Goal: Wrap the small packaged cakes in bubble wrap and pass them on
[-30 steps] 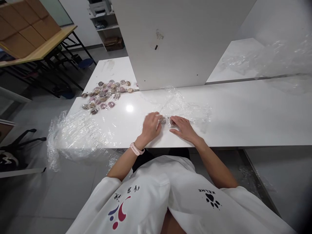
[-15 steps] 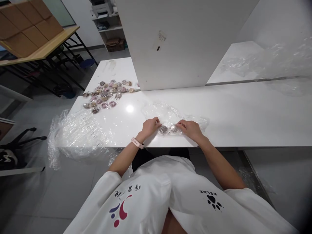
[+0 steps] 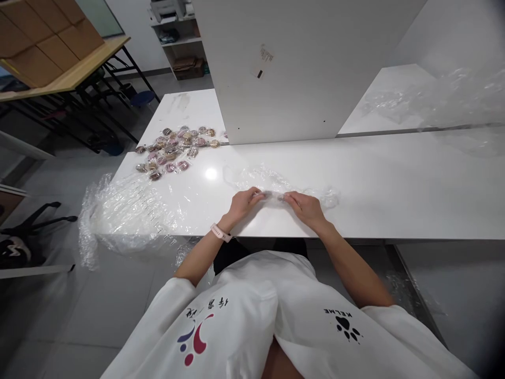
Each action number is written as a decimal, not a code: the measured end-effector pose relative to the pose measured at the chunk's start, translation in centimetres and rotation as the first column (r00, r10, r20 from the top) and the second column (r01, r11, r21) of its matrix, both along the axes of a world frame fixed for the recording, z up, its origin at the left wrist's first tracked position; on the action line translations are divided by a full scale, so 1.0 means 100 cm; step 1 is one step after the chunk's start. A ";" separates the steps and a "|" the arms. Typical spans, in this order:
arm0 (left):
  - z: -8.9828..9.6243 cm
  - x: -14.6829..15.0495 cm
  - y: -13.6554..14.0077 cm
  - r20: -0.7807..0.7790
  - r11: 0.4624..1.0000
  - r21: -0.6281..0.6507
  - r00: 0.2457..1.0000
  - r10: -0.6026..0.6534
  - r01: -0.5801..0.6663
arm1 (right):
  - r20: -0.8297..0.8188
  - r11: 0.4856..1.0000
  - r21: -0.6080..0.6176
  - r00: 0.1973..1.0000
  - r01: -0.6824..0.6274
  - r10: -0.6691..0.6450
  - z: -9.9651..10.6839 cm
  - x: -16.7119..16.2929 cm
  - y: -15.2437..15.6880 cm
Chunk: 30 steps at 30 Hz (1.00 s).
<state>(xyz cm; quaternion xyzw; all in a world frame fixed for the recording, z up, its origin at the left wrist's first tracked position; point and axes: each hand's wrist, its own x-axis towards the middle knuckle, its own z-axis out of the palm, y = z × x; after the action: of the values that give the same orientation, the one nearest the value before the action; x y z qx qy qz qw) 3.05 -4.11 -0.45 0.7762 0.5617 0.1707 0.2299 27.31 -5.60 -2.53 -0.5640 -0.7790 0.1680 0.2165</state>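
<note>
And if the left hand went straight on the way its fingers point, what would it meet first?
First the plastic that the left hand pinches at one end; past it, roughly in line, the right hand, though depth is hard to judge from one view.

The shirt (image 3: 244,302) is white, its paw print (image 3: 342,322) black, the wristband (image 3: 220,232) pink.

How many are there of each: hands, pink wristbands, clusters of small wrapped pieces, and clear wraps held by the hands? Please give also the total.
Left hand and right hand: 2
Pink wristband: 1
Cluster of small wrapped pieces: 1
Held clear wrap: 1
Total: 5
</note>
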 end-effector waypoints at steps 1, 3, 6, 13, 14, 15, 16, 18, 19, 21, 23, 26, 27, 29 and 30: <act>0.002 0.003 0.012 -0.018 0.997 -0.031 0.998 0.063 -0.064 | 0.007 0.996 -0.059 0.998 0.065 -0.064 0.003 -0.004 0.010; 0.007 0.011 0.029 -0.102 0.987 0.012 0.982 0.162 -0.161 | 0.046 0.981 -0.076 0.983 0.179 -0.176 0.010 -0.013 0.026; 0.011 0.019 0.027 -0.194 0.949 0.279 0.959 0.206 -0.147 | 0.073 0.962 0.170 0.971 0.213 -0.228 0.014 -0.022 0.028; -0.014 0.011 -0.010 -0.300 0.919 0.287 0.936 -0.183 0.271 | -0.024 0.971 0.240 0.999 -0.014 0.021 -0.012 -0.016 -0.009; -0.017 0.008 -0.005 -0.283 0.941 0.257 0.948 -0.146 0.222 | -0.042 0.973 0.230 0.999 -0.005 0.015 -0.015 -0.015 -0.010; -0.018 0.004 0.002 -0.245 0.961 0.238 0.966 -0.080 0.140 | -0.055 0.974 0.227 0.998 0.004 0.009 -0.017 -0.015 -0.010; -0.018 0.001 0.009 -0.181 0.972 0.233 0.983 0.015 0.028 | -0.063 0.974 0.228 0.998 0.010 0.004 -0.018 -0.015 -0.010; -0.013 -0.006 0.021 0.045 0.936 0.218 0.961 0.271 -0.274 | -0.067 0.972 0.236 0.998 0.017 -0.001 -0.019 -0.016 -0.008; -0.009 -0.010 0.024 0.199 0.886 0.162 0.894 0.401 -0.434 | -0.066 0.970 0.241 0.998 0.019 -0.004 -0.018 -0.016 -0.008; -0.002 -0.015 0.023 0.484 0.782 -0.111 0.653 0.582 -0.614 | -0.058 0.970 0.243 0.998 0.027 -0.013 -0.016 -0.017 -0.008; 0.004 -0.017 0.016 0.623 0.739 -0.458 0.415 0.663 -0.494 | -0.051 0.970 0.240 0.998 0.034 -0.023 -0.016 -0.017 -0.009; 0.007 -0.007 0.008 0.658 0.720 -0.672 0.307 0.688 -0.173 | -0.047 0.970 0.240 0.999 0.032 -0.021 -0.016 -0.017 -0.010; 0.008 0.000 0.007 0.663 0.731 -0.667 0.335 0.669 -0.140 | -0.048 0.970 0.243 0.999 0.030 -0.019 -0.017 -0.016 -0.009; 0.007 0.015 0.005 0.665 0.812 -0.550 0.485 0.568 -0.196 | -0.055 0.969 0.245 0.998 0.030 -0.017 -0.018 -0.016 -0.008; 0.007 0.023 0.004 0.637 0.872 -0.425 0.604 0.479 -0.243 | -0.063 0.969 0.243 0.998 0.030 -0.015 -0.018 -0.016 -0.006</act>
<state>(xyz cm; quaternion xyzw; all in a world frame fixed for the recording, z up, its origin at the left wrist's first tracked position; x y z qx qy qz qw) 5.36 -3.70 0.21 0.4687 0.5894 0.4207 0.5060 25.67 -6.24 -4.33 -0.5367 -0.7803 0.0854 0.3097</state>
